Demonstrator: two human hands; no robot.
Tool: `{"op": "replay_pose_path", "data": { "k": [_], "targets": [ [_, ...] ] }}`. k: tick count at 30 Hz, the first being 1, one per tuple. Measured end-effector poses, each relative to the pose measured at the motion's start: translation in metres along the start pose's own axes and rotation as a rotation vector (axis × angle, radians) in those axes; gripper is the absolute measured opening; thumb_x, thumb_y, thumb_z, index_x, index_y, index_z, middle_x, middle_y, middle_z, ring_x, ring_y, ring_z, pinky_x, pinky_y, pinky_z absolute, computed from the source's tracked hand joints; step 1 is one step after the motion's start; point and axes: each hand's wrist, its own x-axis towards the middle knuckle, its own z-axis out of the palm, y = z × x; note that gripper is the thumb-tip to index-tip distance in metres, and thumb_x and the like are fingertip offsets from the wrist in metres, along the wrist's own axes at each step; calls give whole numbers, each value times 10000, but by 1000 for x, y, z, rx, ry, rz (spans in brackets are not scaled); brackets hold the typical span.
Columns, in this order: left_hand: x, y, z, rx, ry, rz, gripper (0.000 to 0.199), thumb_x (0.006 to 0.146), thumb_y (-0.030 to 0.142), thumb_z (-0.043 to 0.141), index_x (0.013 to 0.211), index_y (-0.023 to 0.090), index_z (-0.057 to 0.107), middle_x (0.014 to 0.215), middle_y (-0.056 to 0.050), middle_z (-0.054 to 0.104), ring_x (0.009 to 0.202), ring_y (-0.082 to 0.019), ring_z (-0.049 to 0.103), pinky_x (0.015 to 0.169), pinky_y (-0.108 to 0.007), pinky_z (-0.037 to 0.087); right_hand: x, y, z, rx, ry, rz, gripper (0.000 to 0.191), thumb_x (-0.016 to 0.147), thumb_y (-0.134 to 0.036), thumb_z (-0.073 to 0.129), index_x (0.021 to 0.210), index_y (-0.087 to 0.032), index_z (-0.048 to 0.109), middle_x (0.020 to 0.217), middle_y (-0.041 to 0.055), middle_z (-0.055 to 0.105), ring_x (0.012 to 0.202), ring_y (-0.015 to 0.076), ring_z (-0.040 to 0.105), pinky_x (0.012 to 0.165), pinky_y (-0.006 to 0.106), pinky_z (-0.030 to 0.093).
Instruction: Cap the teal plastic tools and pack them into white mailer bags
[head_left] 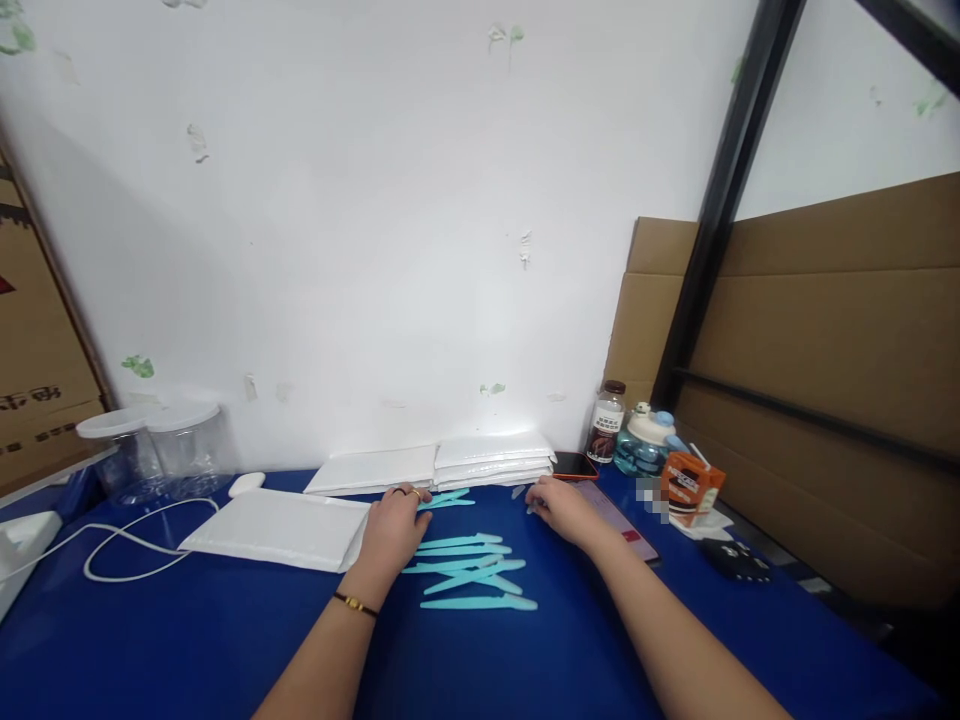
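My left hand (391, 532) is closed at the left ends of a few turquoise eyebrow razors (451, 497), its fingertips partly hiding them. Nearer to me, several more turquoise eyebrow razors (480, 603) lie roughly side by side on the blue table, two of them crossing. To the right, my right hand (564, 510) has its fingers pinched at a small translucent piece, mostly hidden by the fingertips. Just beyond those fingertips lies another small translucent piece (518, 491). A white padded mailer (281, 530) rests beside my left wrist.
White mailers (491, 460) are stacked against the wall. Right of my hand are a phone (619, 520), a brown-capped bottle (606, 425), a blue jug (643, 440), an orange carton (691, 490) and a black object (735, 560). Clear tubs (187, 455) and a white cable (94, 560) sit left.
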Motion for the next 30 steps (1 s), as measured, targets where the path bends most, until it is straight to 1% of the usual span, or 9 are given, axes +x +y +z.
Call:
{"op": "replay_pose_path", "data": {
  "k": [3,7,9,12,14,16,21,25,30],
  "targets": [
    [3,-8,6,70,-15,-5,263,799,264,503,1041,246,602,1096,-55,580,1066,-232,484,834,-322,379,-1,-4,-1,14,-27,25,58,735,-178,586,765,-175,635,853,50,603,757,162,557,677,243,397],
    [3,-10,14,94,11,-1,320,807,286,496,1116,238,562,1112,-69,573,1070,-240,483,828,-328,379,-5,-8,-2,103,-99,22,26,711,-153,582,727,-161,601,801,47,607,679,141,537,607,229,387],
    [4,-11,15,88,30,-7,313,805,299,498,1101,223,564,1103,-75,577,1059,-240,489,817,-323,381,-7,-9,0,166,-140,35,55,697,-135,578,744,-160,595,754,36,611,645,134,533,578,224,382],
    [5,-13,15,63,27,-12,209,809,292,488,966,217,604,1023,-61,605,1008,-226,518,782,-307,384,-7,-8,4,293,-185,51,85,681,-122,579,756,-156,596,694,21,613,604,128,536,542,221,380],
    [5,-14,14,44,11,-23,150,802,268,494,878,211,610,957,-48,622,967,-213,538,758,-293,380,-5,-8,5,400,-147,48,49,677,-132,583,721,-151,590,647,11,602,584,128,537,537,226,385],
    [6,-14,13,26,0,-35,122,791,250,504,842,205,605,916,-42,632,937,-204,550,739,-281,373,-3,-11,4,580,-52,50,38,700,-183,585,711,-152,565,614,0,582,563,127,541,535,233,398],
    [8,-8,11,-193,-7,-41,141,798,274,476,835,193,585,817,-22,637,783,-166,569,658,-244,363,-1,-25,-3,1085,99,34,245,722,-363,636,795,-161,520,656,12,607,605,146,594,553,247,441],
    [6,2,10,-477,-32,18,173,779,330,471,802,187,564,731,2,608,676,-141,541,609,-223,370,-2,-35,-5,1185,146,33,296,703,-410,667,798,-161,536,697,35,633,650,153,606,575,246,445],
    [3,11,8,-571,-40,49,195,761,361,473,774,185,555,716,5,589,665,-136,526,621,-225,381,-4,-37,-5,1165,200,10,229,701,-353,682,792,-168,582,631,-15,584,552,98,526,535,219,416]
  ]
}}
